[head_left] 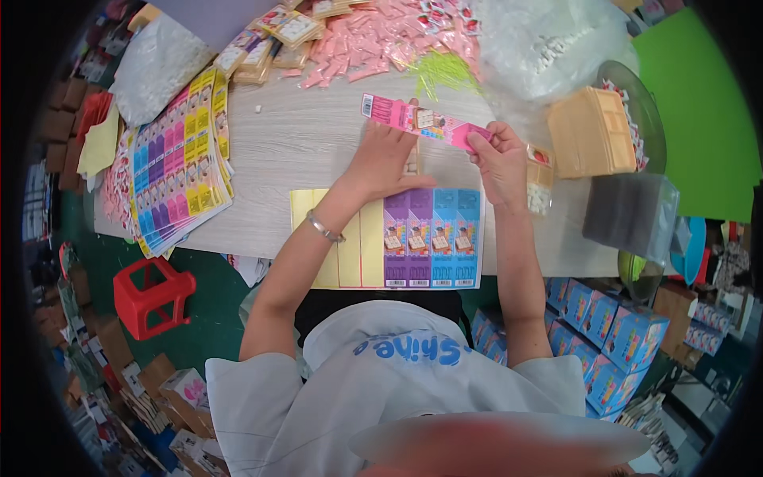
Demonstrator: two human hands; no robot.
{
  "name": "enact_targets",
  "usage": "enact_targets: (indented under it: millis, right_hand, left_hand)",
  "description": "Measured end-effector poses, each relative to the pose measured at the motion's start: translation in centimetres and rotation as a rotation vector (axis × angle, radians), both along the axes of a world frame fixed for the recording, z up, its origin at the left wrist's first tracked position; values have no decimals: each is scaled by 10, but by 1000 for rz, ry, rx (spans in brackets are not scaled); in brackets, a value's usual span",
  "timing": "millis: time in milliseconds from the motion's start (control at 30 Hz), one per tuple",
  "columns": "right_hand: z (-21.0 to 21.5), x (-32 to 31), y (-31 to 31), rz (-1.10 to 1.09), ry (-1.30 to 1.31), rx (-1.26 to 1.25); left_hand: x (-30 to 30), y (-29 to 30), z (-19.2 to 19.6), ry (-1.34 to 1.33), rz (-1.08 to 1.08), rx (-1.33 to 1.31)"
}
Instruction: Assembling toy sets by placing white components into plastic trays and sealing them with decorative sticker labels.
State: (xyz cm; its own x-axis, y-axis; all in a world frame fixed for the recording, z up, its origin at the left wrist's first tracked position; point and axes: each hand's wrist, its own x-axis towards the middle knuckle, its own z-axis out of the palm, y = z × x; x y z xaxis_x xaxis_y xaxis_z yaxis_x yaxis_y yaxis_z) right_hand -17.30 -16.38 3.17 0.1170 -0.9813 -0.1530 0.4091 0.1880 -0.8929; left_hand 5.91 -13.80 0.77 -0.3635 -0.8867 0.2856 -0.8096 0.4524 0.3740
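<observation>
Bright, even light falls from above on my bench [318, 135], with soft shadows only. Edges bend strongly, corners are black, and the lower rim is blurred.

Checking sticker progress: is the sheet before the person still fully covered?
No: the sticker sheet keeps purple and blue strips only at right; its left is bare yellow backing.

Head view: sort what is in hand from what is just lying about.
In hand:
pink label strip, held by left hand and right hand
sticker sheet below the hands

Lying about:
stack of coloured sheets
pink packets
tan tray
red stool
blue boxes
</observation>
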Motion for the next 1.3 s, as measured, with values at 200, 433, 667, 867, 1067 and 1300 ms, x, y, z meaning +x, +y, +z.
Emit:
enact_targets:
  millis: [200,433,667,867,1067,1300]
  right_hand:
    - [-7,45,-10,73,299,-57]
    - [-34,58,-21,158,416,-35]
    - [-38,54,-22,103,494,6]
    - [-42,52,-23,84,528,11]
    - [-38,61,-21,79,789,-68]
    - [-30,72,-15,81,1051,-153]
  left_hand:
    - [46,21,25,1161,391,660]
    - [53,21,3,1048,649,602]
    - [45,20,2,731,681,445]
    - [36,21,16,665,710,456]
    - [36,18,0,594,749,464]
    - [36,10,-3,606,745,557]
